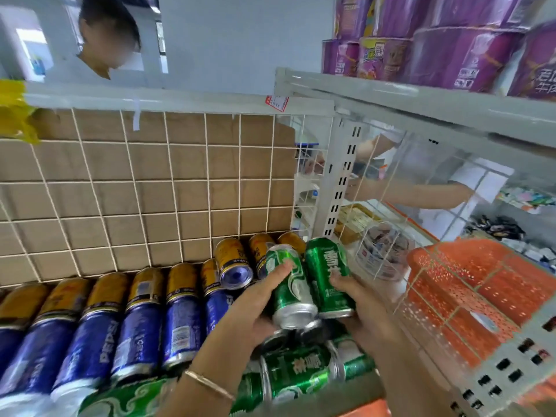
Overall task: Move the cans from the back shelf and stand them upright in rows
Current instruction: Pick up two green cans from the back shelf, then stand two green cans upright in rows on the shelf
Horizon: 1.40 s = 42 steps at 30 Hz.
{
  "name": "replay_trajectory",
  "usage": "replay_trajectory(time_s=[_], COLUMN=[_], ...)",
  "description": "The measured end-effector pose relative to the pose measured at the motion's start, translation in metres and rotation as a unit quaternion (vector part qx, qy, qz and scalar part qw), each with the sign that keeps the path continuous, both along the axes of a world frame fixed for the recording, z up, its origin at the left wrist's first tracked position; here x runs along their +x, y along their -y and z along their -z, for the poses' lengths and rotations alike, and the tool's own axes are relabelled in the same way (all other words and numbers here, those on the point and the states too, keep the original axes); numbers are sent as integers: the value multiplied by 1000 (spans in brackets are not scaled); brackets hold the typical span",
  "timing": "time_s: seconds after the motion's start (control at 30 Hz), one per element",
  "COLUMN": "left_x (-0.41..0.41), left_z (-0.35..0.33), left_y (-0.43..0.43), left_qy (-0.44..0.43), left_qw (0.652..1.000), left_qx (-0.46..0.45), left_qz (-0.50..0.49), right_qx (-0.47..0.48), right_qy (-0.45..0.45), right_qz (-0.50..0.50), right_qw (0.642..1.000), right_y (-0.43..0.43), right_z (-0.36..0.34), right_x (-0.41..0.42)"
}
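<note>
Cans fill both grips: our left grip point(252, 311) holds one green can point(288, 287), our right grip point(364, 314) a second green can point(328, 272) touching it, both tilted, beside the row of blue cans point(135, 326).

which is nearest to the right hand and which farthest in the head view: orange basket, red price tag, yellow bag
From the right hand, which holds a green can:
1. orange basket, just to its right.
2. red price tag, above it on the shelf rail.
3. yellow bag, far left, at the top of the wire grid.
</note>
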<state>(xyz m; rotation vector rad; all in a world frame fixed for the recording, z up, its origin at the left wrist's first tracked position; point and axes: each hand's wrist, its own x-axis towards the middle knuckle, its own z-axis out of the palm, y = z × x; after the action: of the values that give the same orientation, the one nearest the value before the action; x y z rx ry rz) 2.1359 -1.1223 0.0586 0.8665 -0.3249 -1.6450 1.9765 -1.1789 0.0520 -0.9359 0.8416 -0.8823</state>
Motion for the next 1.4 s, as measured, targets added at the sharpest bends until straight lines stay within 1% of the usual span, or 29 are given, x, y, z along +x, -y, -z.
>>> replay_trajectory(time_s=[0.1, 0.17, 0.27, 0.37, 0.53, 0.63, 0.7, 0.8, 0.9, 1.03, 1.17, 1.4], left_x=[9, 20, 44, 64, 97, 108, 117, 133, 147, 167, 193, 244], left_z=[-9, -12, -6, -3, -1, 0, 1, 5, 7, 5, 5, 8], left_y=[-20, -34, -66, -105, -181, -221, -248, -290, -333, -399, -470, -575], left_qy=[24, 55, 65, 57, 113, 143, 157, 177, 182, 186, 188, 212], left_qw=[999, 995, 983, 981, 963, 940, 924, 899, 877, 835, 798, 750], left_qx=[-6, -11, -3, -24, -43, -51, -51, -49, -46, -29, -12, 17], left_qz=[-44, -88, -170, -184, -242, -304, -344, -398, -443, -517, -573, -626], right_qx=[12, 35, 73, 80, 72, 30, -9, -45, -49, -80, -86, -71], right_qy=[18, 29, 28, 23, 1, -21, -51, -38, -26, -23, -27, -50], right_qz=[-39, -78, -134, -179, -286, -350, -381, -425, -477, -518, -550, -568], right_qw=[999, 996, 988, 980, 955, 936, 923, 903, 877, 851, 830, 819], right_y=[-7, -15, -34, -49, -93, -118, -139, -175, -212, -273, -344, -457], right_z=[-8, -8, -4, 0, 4, 5, 1, -9, -10, -10, -9, -4], right_x=[17, 34, 66, 91, 134, 161, 179, 205, 234, 278, 323, 390])
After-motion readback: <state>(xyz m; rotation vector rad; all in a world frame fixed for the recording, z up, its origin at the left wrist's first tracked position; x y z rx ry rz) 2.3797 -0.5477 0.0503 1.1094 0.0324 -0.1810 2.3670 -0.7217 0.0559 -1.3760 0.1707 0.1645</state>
